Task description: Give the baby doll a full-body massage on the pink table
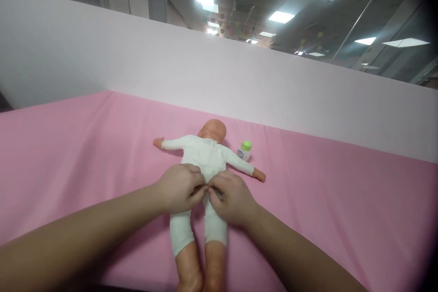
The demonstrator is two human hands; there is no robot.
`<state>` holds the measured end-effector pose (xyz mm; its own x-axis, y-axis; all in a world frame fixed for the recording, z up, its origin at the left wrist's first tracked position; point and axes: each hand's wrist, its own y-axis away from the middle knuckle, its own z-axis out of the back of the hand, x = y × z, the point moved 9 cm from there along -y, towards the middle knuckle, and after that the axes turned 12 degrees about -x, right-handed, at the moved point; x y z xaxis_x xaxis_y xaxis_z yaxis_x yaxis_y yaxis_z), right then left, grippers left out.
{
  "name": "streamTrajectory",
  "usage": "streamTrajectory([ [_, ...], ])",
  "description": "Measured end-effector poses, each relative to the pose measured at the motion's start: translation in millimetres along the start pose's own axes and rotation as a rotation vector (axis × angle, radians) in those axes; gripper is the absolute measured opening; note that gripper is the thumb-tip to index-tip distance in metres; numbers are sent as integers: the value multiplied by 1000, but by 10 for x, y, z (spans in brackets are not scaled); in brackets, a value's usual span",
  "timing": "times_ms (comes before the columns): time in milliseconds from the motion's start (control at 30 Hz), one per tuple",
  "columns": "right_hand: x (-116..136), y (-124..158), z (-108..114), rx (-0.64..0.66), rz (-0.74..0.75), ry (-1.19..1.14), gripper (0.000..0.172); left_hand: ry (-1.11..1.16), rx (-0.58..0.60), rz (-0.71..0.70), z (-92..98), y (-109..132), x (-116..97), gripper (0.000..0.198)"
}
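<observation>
A baby doll (214, 130) lies stretched out on a pink sheet, its head at the far end and its legs toward me. It wears a white bodysuit (205, 153) with long sleeves and legs that reach about the knees. My left hand (181, 188) and my right hand (232, 198) meet over the doll's crotch. Both are closed in a pinch on the bodysuit's cloth, fingertips almost touching. The exact bit of cloth between the fingers is hidden. The doll's arms spread out to both sides.
A small clear bottle (243, 151) with a green cap stands beside the doll's right-hand arm in view. The pink sheet (325, 200) has soft folds. A white wall panel (239, 77) rises behind it, with glass above that shows ceiling lights.
</observation>
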<state>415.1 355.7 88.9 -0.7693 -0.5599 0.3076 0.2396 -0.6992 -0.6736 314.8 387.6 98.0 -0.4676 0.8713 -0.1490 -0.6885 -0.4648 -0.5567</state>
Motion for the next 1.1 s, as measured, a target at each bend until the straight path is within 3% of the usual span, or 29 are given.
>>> streamTrajectory([
  [200,48,11,128,-178,22,1,7,-8,-186,-129,179,5,-99,18],
  [267,30,7,120,-182,-4,8,12,-16,-158,-115,138,1,-85,16],
  [433,-12,4,-35,-26,-43,26,9,-32,-45,-42,-6,-7,-24,13],
  [700,-9,6,129,-192,-13,-1,13,18,-203,-117,153,-4,-63,16],
  [933,-64,-25,-8,-39,-37,-2,14,29,-51,-21,-12,-11,4,13],
  [1100,-58,-19,91,-144,-18,-14,18,31,-156,-71,99,-14,-34,16],
])
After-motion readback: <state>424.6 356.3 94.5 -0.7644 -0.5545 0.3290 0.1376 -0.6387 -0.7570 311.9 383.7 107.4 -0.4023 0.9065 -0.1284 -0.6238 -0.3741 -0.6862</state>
